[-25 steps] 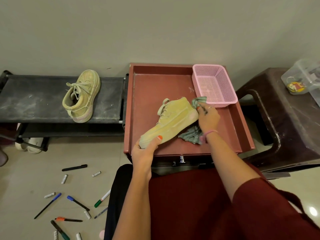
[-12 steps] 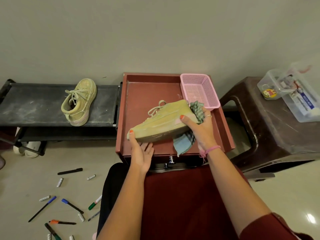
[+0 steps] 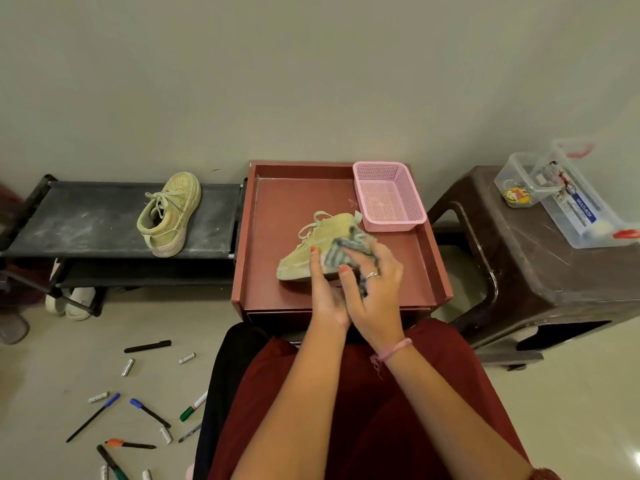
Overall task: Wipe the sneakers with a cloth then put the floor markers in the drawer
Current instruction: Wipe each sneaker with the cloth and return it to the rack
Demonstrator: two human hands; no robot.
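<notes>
Step in hand: wiping the yellow-green lace-up sneaker [image 3: 313, 249] that lies on its side near the front edge of the red-brown tray-topped cabinet [image 3: 277, 188].
Left hand [image 3: 323, 289]: fingers curled over the sneaker's side, steadying it.
Right hand [image 3: 375, 289]: bunches the grey striped cloth [image 3: 341, 249] and presses it to the heel end.
Doing it well: I judge the left hand should pin the shoe firmly so it cannot slide, while the cloth works in short strokes along sole edge and upper, refolded to a clean face, then the shoe turned.
Second sneaker: matching yellow-green sneaker [image 3: 169, 213] on the dusty black shoe rack shelf [image 3: 86, 220]; likely still to wipe.
Floor markers: scattered pens and markers [image 3: 147, 346] on the pale tiled floor [image 3: 52, 375], none yet stowed.
Pink mesh plastic basket [image 3: 389, 197]: at the cabinet's far right corner, nothing visible inside.
Clear plastic lidded box [image 3: 568, 202]: on the brown plastic stool [image 3: 519, 258], holding a keyring and small items.
Drawer: front hidden below the cabinet's edge; cannot tell whether it stands open.
</notes>
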